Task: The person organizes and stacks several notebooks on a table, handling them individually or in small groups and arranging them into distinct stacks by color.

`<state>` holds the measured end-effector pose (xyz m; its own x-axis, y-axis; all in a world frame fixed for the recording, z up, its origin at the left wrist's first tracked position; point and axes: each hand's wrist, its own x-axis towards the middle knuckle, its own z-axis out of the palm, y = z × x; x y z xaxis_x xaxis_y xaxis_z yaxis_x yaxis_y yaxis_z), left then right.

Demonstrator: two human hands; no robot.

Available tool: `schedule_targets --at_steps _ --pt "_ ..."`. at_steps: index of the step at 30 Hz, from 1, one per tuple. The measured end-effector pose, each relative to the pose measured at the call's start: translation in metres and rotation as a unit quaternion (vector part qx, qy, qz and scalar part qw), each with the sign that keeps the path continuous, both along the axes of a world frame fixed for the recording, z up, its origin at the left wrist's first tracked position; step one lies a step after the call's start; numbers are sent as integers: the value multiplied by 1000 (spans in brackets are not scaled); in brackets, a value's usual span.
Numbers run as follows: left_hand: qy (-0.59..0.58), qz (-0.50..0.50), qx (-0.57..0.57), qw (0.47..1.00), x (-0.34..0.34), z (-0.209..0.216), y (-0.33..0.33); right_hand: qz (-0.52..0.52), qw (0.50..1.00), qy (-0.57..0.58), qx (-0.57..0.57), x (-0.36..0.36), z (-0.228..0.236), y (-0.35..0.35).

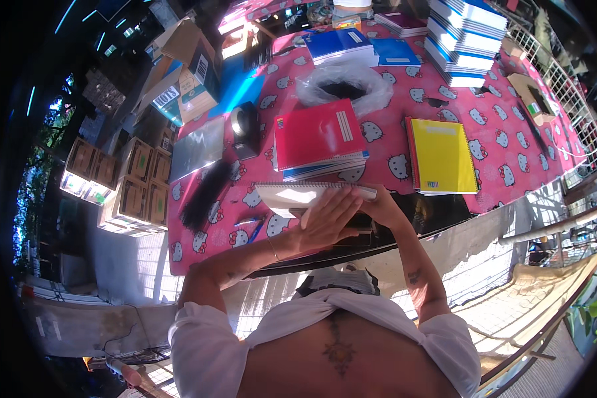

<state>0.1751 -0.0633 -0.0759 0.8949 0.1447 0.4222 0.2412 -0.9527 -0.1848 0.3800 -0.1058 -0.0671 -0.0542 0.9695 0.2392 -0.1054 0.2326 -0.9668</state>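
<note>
A spiral notebook (286, 193) is tilted up at the table's near edge, its pale side toward me and its wire binding along the top. My left hand (330, 216) lies against that pale side, fingers stretched out. At the notebook's right end my right hand (380, 207) grips the edge; its fingertips are partly hidden. Just beyond is a stack of spiral notebooks with a red cover (320, 136) on top. Yellow notebooks (444, 157) form another pile to the right. Pens (255, 227) lie left of my left hand.
A black brush (207, 197) and a black tape dispenser (245, 131) lie to the left, near an open cardboard box (191, 78). Farther back are a clear plastic bag (378, 89), blue notebooks (338, 45) and a tall notebook stack (463, 46). Cartons (136, 179) stand beyond the pink tablecloth (511, 142).
</note>
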Motion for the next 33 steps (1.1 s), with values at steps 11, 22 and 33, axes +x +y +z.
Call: schedule_targets --at_steps 11,22,33 --pt "9 109 3 994 40 64 17 30 996 -72 -52 5 -1 1" --pt "-441 230 -278 821 -132 -20 3 -214 952 -212 -48 -7 -13 -74" --pt "-14 393 -191 899 -213 -77 5 -184 824 -505 180 -115 -19 -114"
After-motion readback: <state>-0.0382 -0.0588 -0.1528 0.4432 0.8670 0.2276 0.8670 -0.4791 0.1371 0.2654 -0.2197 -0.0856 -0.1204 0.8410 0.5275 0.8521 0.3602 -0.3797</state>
